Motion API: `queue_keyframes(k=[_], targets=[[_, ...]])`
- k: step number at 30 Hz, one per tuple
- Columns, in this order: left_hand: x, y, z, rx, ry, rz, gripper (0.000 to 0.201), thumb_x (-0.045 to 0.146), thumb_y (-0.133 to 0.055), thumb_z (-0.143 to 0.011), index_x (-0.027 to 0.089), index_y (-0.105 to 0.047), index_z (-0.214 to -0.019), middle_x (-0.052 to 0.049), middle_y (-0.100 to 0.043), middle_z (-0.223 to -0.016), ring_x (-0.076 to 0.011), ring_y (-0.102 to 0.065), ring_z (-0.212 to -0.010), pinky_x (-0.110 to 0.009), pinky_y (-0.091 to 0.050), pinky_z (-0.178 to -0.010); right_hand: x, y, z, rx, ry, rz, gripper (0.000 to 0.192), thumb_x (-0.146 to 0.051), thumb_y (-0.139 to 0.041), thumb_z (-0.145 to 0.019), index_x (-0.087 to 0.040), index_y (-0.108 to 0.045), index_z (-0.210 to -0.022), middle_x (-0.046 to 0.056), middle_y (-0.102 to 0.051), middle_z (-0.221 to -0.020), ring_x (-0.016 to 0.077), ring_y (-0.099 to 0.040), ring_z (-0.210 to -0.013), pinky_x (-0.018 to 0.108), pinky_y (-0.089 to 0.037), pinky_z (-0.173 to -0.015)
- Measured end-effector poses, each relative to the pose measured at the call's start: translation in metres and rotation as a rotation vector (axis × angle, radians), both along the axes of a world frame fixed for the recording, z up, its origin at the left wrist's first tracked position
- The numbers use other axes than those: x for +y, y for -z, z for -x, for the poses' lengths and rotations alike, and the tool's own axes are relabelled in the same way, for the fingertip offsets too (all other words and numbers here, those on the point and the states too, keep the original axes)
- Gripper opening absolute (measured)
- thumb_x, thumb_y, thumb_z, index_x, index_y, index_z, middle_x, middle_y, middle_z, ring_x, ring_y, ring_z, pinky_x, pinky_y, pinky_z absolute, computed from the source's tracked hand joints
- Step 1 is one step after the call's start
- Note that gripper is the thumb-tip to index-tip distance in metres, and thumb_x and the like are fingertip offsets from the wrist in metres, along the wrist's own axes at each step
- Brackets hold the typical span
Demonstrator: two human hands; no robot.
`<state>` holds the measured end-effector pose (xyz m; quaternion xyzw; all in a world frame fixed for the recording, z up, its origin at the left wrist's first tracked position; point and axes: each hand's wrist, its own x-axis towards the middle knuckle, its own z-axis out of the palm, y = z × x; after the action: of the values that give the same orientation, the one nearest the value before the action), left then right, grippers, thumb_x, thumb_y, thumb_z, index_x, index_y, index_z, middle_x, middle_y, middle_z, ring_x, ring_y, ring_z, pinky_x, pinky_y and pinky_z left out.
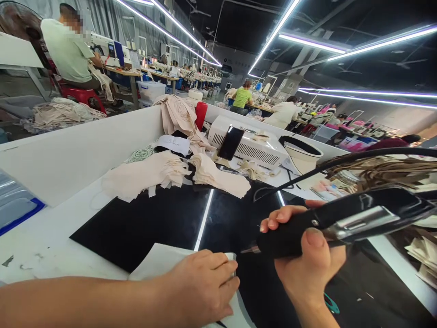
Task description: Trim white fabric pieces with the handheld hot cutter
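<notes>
Hands in view: two, both belonging to the wearer of the camera. Left hand (201,287) laid flat, fingers together, pressing on one pale fabric piece (153,262) at the near edge of the tabletop (41,246); grip not closed around anything. Right hand (307,255) wrapped around the black handle of one corded hand tool (341,223), grip closed tight, thumb on top, pointed metal tip directed left toward the fabric piece, just beside the left fingertips. One black cable (341,159) arching from the tool to the far right.

One black mat (143,223) under the work, reflecting one ceiling light strip. Beyond it, far centre: one heap of beige fabric cut-pieces (153,173), one coil of pale cord (139,155), one white vented machine box (252,146) with one dark phone (231,142) leaning against it, one white bowl-shaped container (300,155) to its right. One white partition wall (78,150) along the left side.

Other persons: one seated far left in a light green shirt (66,50) at a sewing station; two seated far centre, one in bright green (241,98), one in white (283,114).
</notes>
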<state>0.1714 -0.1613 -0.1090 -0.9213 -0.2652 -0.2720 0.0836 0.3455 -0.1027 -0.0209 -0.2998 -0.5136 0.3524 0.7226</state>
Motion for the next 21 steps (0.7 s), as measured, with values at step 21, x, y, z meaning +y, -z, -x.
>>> queue_keyframes(k=[21], targets=[[-0.0027,-0.0042,0.0,-0.033,-0.014,0.061,0.032,0.041,-0.063,-0.105,0.012,-0.071,-0.117,-0.009,-0.073,-0.13,-0.0216,-0.065,-0.119,-0.03,-0.052,-0.091,-0.0045,0.0004,0.0116,0.047,-0.015,0.048,0.048,-0.05,-0.087,-0.073,-0.028,-0.062,-0.107,-0.006,-0.065,-0.068,0.0164,-0.056,-0.056,0.03,-0.056,-0.045]])
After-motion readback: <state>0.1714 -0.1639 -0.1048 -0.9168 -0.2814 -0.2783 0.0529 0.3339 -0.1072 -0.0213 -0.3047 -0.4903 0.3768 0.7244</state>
